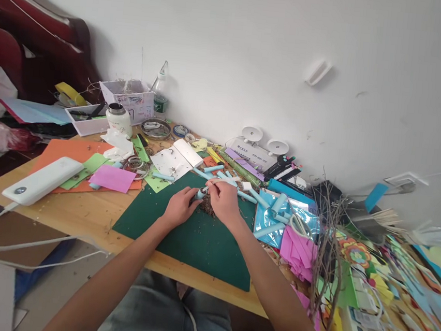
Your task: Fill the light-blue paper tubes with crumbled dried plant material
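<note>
Blue tube (200,195), probably light and crushable, best gripped gently round its middle, sits pinched in the left hand (179,206) near the far edge of the green mat (212,253); the right hand (223,201) pinches a pale stick (230,180).

We see a home craft corner: pink paper (113,177), blue paper tubes (269,230) and twigs (328,217) crowding a wooden desk (86,216) (dark-red furniture (1,45) alongside).

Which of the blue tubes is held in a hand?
The tube over the green mat, dark at its top end, in the left hand; other tubes lie loose.
</note>
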A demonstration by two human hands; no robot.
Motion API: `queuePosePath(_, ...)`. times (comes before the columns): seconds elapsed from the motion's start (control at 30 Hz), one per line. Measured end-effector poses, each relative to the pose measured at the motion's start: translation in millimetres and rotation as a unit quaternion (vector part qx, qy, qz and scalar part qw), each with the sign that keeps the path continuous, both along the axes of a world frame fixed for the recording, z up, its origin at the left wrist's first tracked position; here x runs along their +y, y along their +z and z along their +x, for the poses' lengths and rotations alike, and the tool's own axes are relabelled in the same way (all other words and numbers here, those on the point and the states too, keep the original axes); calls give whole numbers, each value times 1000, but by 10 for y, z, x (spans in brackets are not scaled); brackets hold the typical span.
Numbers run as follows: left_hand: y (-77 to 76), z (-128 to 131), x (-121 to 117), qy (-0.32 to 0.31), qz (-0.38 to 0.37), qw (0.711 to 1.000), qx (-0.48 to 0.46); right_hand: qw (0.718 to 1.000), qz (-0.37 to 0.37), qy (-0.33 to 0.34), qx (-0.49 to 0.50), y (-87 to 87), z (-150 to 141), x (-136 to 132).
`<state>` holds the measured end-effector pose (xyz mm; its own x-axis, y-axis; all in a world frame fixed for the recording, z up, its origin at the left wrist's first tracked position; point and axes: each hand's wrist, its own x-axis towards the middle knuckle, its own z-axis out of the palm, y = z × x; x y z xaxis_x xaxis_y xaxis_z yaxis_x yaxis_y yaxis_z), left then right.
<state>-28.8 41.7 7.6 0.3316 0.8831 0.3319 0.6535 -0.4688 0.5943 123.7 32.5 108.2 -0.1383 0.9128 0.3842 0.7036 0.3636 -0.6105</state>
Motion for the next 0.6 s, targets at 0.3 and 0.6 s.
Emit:
queuePosePath(0.3, 15, 3, -5, -2, -7, 1000, 3, 1000, -5, -10, -6, -95, -41, 30)
queuePosePath(0.6, -8, 7, 10, -3, 4, 1000, -7, 1000, -1, -27, -11, -121, -31, 58)
